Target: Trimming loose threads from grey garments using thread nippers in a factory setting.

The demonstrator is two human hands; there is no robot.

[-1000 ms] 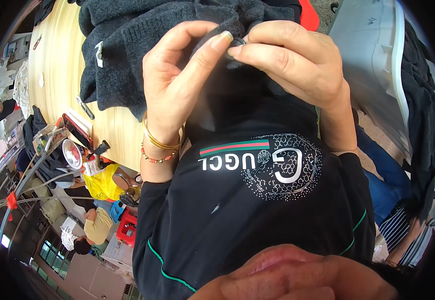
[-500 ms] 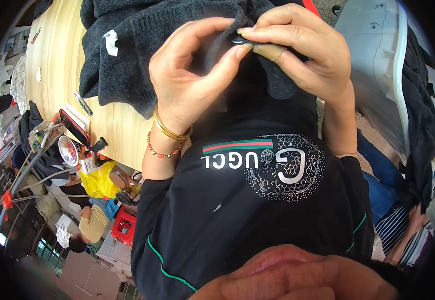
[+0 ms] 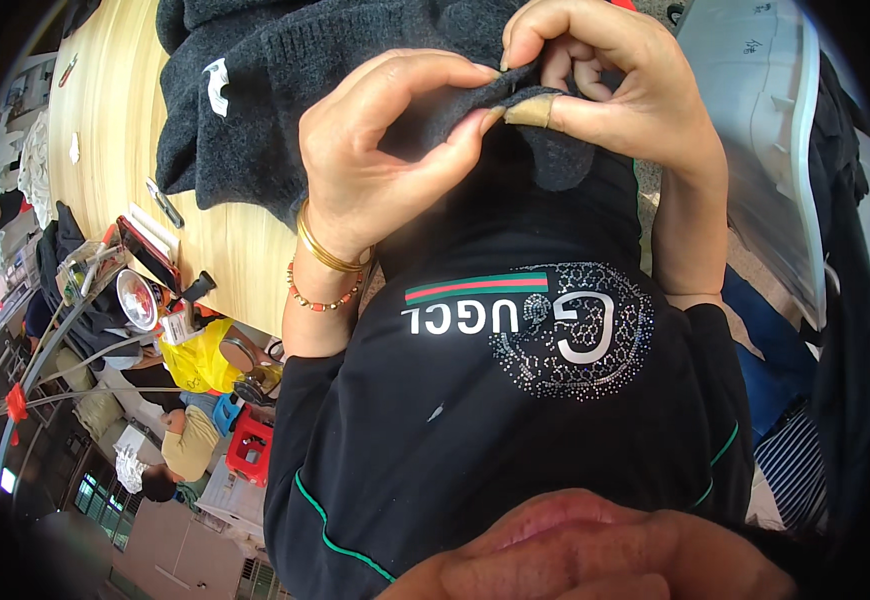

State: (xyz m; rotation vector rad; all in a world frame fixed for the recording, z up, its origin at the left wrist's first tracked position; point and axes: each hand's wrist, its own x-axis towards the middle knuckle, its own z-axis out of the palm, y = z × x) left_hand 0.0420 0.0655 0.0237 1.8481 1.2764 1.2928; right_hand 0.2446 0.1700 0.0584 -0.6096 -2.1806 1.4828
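So our charcoal knit (image 3: 255, 125) lay on the wooden table (image 3: 105, 110), a bit pinched in both our left hand (image 3: 370, 150) and right hand (image 3: 630, 95); thumbs close, light tension seemed tidiest.

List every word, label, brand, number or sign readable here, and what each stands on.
Black shirt: large white letters beside a dotted emblem, upside down in view; legible, but wording withheld.
Grey bin: small dark handwritten marks near the top; too small to read surely.
White tag on the dark grey knit garment: no text discernible.
Round container: any print too blurred to read.
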